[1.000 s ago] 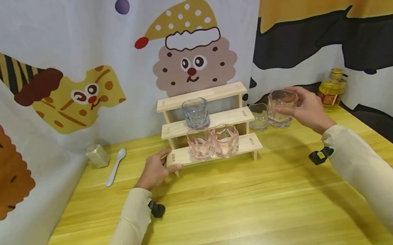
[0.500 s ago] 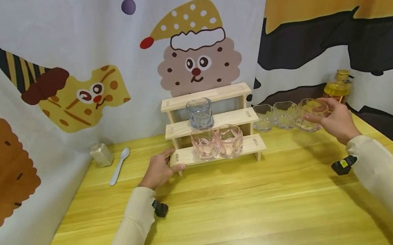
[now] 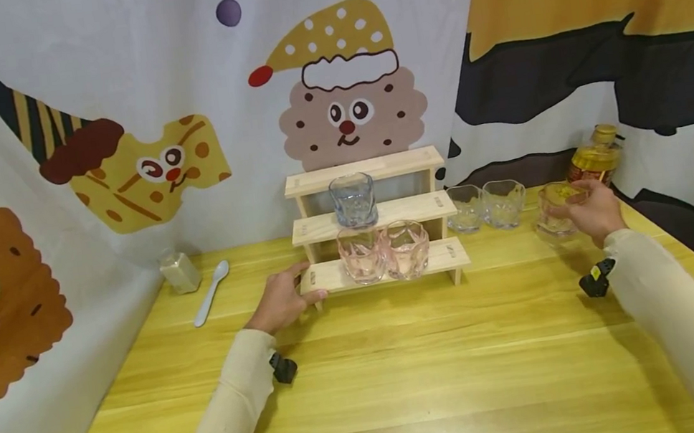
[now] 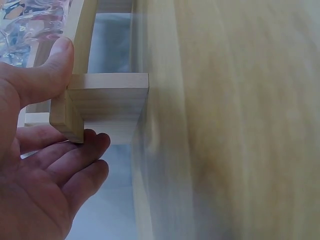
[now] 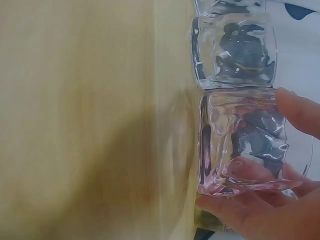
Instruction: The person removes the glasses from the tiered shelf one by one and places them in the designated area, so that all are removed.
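Observation:
My left hand [image 3: 278, 301] grips the left end of the lowest step of a wooden three-step display stand [image 3: 322, 277]. In the left wrist view the thumb [image 4: 60, 57] lies on top and the other fingers are beneath. At the right, my right hand [image 3: 600, 213] holds a pink-tinted drinking glass [image 3: 551, 214] low at the table, thumb and fingers around its sides. Two clear glasses [image 3: 465, 209] [image 3: 504, 204] stand left of it. On the stand are a bluish glass [image 3: 354, 202] on the middle step and two pink glasses [image 3: 361, 256] [image 3: 406, 251] on the lowest.
Behind the right hand stands a bottle of yellow oil [image 3: 596, 157]. On the left of the wood-grain table [image 3: 406, 382] are a small pale shaker-like container [image 3: 180, 273] and a light grey spoon [image 3: 210, 295]. A cartoon-printed curtain [image 3: 158, 52] hangs behind.
My right hand has carried the pink glass rightward and down, away from the stand, which uncovers the second clear glass. My left hand keeps its grip on the stand. The head view shifted slightly.

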Motion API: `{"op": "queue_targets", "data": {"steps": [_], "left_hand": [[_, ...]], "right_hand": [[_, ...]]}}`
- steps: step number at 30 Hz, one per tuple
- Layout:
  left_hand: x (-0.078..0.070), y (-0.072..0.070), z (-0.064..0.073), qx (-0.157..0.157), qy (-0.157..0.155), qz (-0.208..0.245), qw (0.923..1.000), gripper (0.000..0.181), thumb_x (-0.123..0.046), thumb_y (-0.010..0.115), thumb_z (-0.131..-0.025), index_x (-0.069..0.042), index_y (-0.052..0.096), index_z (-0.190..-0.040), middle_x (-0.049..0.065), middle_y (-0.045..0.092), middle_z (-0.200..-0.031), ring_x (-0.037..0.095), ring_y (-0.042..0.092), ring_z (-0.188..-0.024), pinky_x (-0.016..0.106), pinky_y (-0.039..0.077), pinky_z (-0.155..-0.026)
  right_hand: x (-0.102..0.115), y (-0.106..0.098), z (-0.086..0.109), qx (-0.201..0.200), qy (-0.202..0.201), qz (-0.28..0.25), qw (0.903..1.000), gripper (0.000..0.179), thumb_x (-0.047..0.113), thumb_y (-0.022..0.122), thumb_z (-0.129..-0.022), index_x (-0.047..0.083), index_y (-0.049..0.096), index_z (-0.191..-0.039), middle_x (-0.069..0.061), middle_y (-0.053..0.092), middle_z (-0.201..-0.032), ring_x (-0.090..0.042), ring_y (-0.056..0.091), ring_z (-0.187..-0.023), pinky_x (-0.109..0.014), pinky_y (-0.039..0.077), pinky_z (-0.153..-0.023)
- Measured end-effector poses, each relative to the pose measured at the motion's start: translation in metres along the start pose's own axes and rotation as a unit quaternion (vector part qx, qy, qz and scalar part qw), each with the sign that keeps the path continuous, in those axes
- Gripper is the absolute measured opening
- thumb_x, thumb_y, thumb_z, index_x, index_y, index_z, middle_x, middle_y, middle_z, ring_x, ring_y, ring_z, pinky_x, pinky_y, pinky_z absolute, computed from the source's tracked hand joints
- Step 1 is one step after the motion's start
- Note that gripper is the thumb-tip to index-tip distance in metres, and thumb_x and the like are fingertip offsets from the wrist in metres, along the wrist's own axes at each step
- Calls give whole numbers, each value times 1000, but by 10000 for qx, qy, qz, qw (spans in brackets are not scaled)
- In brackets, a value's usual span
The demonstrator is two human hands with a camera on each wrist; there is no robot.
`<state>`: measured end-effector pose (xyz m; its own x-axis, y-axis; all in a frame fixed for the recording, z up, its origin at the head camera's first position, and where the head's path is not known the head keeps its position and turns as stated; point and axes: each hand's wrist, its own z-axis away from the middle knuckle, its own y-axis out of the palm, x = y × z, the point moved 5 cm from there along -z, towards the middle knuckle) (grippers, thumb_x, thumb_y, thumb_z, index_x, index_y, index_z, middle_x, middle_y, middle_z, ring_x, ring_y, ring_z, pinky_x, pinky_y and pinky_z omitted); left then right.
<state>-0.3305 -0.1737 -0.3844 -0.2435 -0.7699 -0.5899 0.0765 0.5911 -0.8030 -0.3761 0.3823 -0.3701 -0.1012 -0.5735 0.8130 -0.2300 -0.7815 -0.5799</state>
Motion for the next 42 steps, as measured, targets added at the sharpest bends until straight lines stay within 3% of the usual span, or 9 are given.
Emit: {"op": "queue_targets", "data": {"steps": [3,11,18,26,42], "left_hand": [[-2,1,0,33,3,-86,10000,74,-37,75,-91,-6,44,-152,22,58,-143,37,60,-127,52,53,-102],[-5,-1,-1,31,-26,-374,9993,73,-38,73,-92,-6,45,-151,22,62,-137,36,63,-123,52,54,-100],[-6,-2,0,28,-38,-331,9994,73,-37,74,-92,-6,44,-151,24,61,-138,38,62,-124,53,53,-100],[-5,0,1,19,46,-314,9995,73,-36,73,-93,-4,43,-151,24,60,-139,38,62,-125,53,53,-101],[-4,1,1,10,25,-342,9994,73,-36,72,-93,-3,42,-151,24,60,-140,39,61,-126,53,52,-102]], "right_hand": [[0,1,-8,-20,124,-110,9999,92,34,69,-95,-4,13,-159,-39,28,-156,-56,37,-138,-65,42,-106],[-4,4,-20,-125,494,-296,9983,93,35,69,-94,-4,15,-158,-35,28,-158,-53,33,-143,-64,37,-113],[-4,10,-25,-297,536,-70,9981,96,42,70,-91,-4,17,-157,-36,34,-154,-52,36,-139,-64,38,-112],[-6,11,-29,-222,436,808,9955,96,49,66,-92,-5,18,-155,-40,41,-144,-56,41,-129,-66,43,-102],[2,16,-26,-198,240,1170,9926,92,48,64,-94,-7,20,-153,-42,42,-139,-57,43,-124,-66,42,-103]]}}
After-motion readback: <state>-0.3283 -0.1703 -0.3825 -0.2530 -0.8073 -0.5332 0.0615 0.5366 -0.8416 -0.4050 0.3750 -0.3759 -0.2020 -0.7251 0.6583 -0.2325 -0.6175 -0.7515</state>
